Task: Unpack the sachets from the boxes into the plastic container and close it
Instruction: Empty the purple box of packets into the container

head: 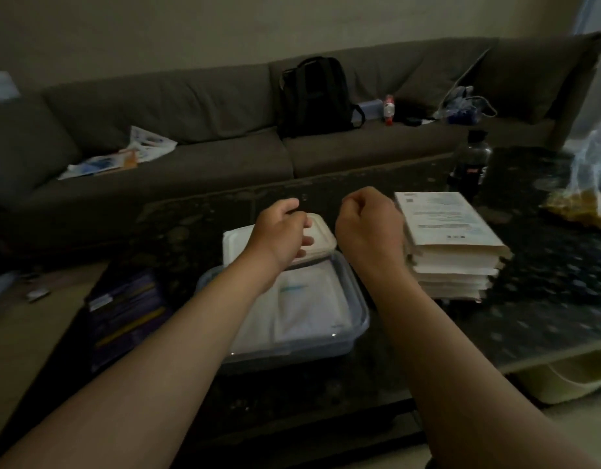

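Two hands [282, 231] [366, 218] near lid [236, 243], container [361, 319] open (sachets [309, 299] inside)

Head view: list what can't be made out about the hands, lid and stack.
Right hand: head view, its own back hides the curled fingers; holding anything, unknown.
Left hand: head view, over the lid; gripping or just touching, unclear.
Stack of packets: head view, print too small and blurred to read.

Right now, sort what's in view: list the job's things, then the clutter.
Job: plastic container, its lid, sachets inside, sachet stack, purple boxes.
Lying about: backpack, dark bottle, plastic bag, papers on sofa.
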Motion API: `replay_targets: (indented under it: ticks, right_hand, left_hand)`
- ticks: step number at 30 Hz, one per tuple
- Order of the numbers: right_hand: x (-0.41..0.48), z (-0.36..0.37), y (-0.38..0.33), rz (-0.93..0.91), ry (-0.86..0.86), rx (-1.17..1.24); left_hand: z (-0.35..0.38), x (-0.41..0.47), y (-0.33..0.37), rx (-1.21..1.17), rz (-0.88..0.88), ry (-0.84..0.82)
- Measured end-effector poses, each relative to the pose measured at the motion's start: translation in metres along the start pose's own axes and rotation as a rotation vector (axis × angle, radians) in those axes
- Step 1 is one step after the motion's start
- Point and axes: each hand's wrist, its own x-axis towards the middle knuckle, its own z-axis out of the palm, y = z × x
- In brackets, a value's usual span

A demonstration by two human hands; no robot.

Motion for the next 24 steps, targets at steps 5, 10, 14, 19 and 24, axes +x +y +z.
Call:
replay_targets:
  ticks: [5,10,14,19,24]
  right_hand:
    - [-0.028,0.064,-0.034,-0.032,-0.111,0.057]
    - [-0.062,0.114,-0.071,-0.115,-0.334,0.048]
    - [-0.089,0.151,-0.098,-0.18,-0.504,-0.015]
    - [-0.118,0.195,-0.107,-0.216,-0.802,-0.191]
    - [-0.134,0.224,-0.099,-0.14,-0.973,-0.308]
  left_hand:
    - [-0.061,-0.018,-0.018,0.011,-0.005,0.148]
    - [-0.133,-0.031,-0.051,-0.05,-0.072,0.312]
    - [-0.189,-0.038,-0.091,-0.095,-0.124,0.466]
    - [-0.233,-0.046,-0.14,-0.016,-0.234,0.575]
    - [-0.247,-0.049,-0.174,0.017,-0.335,0.505]
